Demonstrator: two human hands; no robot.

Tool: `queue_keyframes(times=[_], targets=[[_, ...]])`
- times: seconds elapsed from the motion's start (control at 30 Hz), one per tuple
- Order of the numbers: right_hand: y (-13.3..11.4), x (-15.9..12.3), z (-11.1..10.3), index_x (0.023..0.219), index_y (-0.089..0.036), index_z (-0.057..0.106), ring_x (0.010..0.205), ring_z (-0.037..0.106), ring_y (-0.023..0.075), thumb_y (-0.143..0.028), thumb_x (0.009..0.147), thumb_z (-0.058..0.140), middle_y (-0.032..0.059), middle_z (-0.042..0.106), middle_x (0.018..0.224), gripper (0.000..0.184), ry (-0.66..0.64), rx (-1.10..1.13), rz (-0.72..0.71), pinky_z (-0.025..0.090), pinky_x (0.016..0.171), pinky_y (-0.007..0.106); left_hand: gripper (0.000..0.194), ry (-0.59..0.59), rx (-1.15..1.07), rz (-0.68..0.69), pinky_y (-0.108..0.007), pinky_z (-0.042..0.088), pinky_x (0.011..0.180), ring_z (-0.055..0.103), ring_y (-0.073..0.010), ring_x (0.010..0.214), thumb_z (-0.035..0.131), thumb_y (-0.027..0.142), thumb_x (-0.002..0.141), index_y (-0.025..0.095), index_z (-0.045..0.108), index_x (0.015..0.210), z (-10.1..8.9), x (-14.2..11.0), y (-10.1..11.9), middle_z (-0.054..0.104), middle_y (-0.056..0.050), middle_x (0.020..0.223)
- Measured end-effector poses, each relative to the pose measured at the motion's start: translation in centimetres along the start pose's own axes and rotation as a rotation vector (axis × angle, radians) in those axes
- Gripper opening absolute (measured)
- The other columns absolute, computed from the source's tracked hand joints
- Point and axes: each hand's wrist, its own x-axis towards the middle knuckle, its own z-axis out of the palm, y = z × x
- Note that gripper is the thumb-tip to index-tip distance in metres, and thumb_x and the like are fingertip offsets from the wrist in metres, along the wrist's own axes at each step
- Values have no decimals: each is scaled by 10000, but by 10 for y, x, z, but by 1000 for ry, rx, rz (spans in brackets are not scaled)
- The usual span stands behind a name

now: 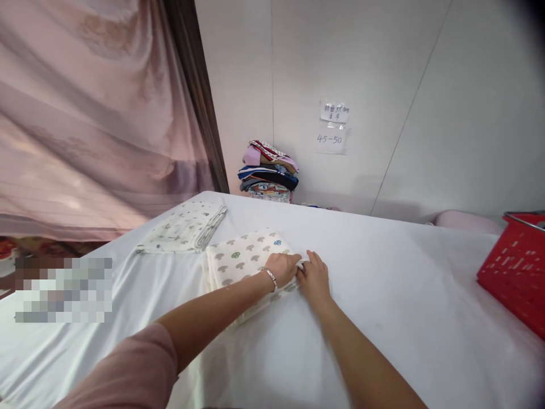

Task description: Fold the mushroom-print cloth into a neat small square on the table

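Note:
A folded white cloth with grey mushroom shapes lies on the white-covered table before me. My left hand, with a bracelet at the wrist, pinches the cloth's right edge. Close beside it my right hand has its fingers curled around the same edge, where a bit of white fabric shows between the two hands. The left forearm crosses over the near part of the cloth and hides some of it. Farther left rests another folded white cloth with small dark prints, untouched by either hand.
A red plastic basket stands at the table's right side. Behind the far edge is a stack of folded clothes against the wall. Paper notes hang on that wall. A pink curtain drapes along the left. Part of the left side is pixelated.

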Motion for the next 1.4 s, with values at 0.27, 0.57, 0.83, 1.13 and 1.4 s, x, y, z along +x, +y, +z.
queue_keyframes(times=[0.27,0.57,0.83,1.13,1.4], targets=[[9,-1,-1,916,-153,615,1213,391,216,-140,784,441,106,429,1332,218,-1,60,-146,406,928,351,476,65,-247,-111,-272,399,917,543,-171,1066,349,560,834,285,517,1184,-7,17,-42,583,2,1192],[5,-6,-3,971,-236,573,859,593,136,-173,823,376,22,525,1203,255,-103,0,-69,471,659,252,512,82,-155,-380,-455,305,978,425,-258,1191,334,557,833,260,442,1235,17,44,-120,467,-68,1314],[12,-4,-4,903,-228,549,670,585,95,-186,824,335,29,438,1326,232,9,-9,-115,451,557,235,595,65,-176,-503,-429,324,944,477,-266,1122,253,637,815,237,487,1187,33,54,-132,548,-99,1201],[21,-3,1,921,-251,559,739,613,101,-215,820,340,-4,513,1242,244,-59,-10,-73,468,579,220,633,-120,-265,-527,-383,428,847,563,-261,1036,175,646,816,252,577,1105,18,75,-148,612,-92,1132],[31,0,12,959,-289,569,832,622,146,-306,830,354,2,533,1221,251,-13,62,-68,496,607,231,675,-11,-223,-535,-366,445,833,567,-278,1030,318,721,729,211,572,1091,10,79,-147,613,-115,1120]])
